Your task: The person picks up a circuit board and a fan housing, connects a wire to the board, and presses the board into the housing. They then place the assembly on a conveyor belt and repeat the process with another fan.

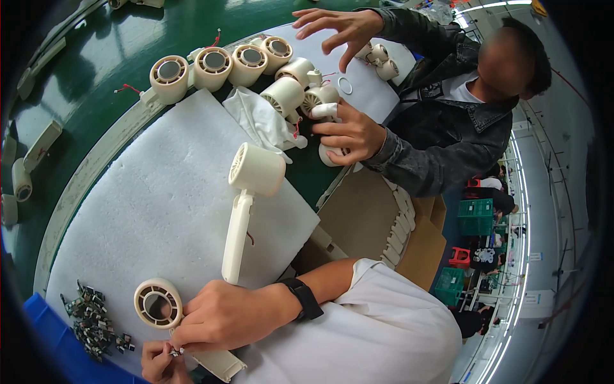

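Note:
My left hand (pixel 161 363) is at the lower left, its fingers pinched on a small white-and-metal piece (pixel 174 351) too small to make out. My right hand (pixel 220 318), with a black wristband, is closed beside it, fingertips meeting at the same spot; what they grip is hidden. Against the right hand rests a cream handheld fan body, its round ringed head (pixel 146 289) at the knuckles and its open handle (pixel 224 366) emerging below. Left of the hands lies a pile of small circuit boards (pixel 93 326). A second cream fan (pixel 238 233) lies beyond my right hand.
White foam sheet (pixel 147 192) covers the bench. Several fan heads (pixel 213 60) stand in a row behind a white cloth (pixel 256 121). Across, a co-worker's hand (pixel 358 134) holds a fan part, the other raised. A cardboard box (pixel 364 211) and blue bin (pixel 57 345) flank me.

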A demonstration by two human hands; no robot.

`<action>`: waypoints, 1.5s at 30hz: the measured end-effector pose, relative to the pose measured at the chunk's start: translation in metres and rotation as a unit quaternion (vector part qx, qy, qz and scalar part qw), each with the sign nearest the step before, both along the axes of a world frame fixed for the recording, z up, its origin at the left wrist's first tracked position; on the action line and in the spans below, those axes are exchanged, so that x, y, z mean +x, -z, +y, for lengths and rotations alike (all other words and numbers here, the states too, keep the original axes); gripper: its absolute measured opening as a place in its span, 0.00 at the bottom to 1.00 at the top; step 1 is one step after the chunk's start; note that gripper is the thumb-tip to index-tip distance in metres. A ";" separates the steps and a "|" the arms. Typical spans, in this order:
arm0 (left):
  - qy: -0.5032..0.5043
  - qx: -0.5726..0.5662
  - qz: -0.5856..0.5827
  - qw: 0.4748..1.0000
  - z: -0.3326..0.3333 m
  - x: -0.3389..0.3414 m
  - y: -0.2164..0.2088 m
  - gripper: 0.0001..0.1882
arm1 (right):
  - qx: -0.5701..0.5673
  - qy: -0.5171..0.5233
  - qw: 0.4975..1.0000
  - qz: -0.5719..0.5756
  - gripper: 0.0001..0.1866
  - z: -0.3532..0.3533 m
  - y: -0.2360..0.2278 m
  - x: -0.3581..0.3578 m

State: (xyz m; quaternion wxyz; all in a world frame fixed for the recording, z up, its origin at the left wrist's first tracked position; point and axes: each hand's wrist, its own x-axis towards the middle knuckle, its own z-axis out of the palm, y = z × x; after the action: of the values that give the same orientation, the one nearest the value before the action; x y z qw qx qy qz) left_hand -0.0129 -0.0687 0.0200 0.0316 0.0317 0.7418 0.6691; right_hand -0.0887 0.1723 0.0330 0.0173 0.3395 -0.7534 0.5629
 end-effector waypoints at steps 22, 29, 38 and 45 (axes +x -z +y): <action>-0.088 0.095 0.015 0.991 0.038 -0.013 -0.008 0.17 | 0.018 0.015 0.987 -0.156 0.12 0.003 -0.028 -0.002; -0.073 0.110 0.027 0.991 0.037 -0.013 -0.008 0.17 | 0.032 0.026 0.991 -0.126 0.12 -0.004 -0.030 -0.001; -0.055 0.084 0.037 0.994 0.037 -0.012 -0.005 0.17 | 0.126 -0.044 0.973 -0.189 0.11 0.004 -0.046 0.002; -0.054 0.093 0.026 0.994 0.038 -0.014 -0.008 0.17 | 0.127 -0.068 0.979 -0.147 0.14 0.004 -0.042 0.003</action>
State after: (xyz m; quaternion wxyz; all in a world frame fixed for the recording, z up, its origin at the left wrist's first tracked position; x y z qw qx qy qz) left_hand -0.0273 -0.0306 0.0280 -0.0274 0.0116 0.6775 0.7349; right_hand -0.0859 0.1759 0.0752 -0.1751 0.3024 -0.7883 0.5064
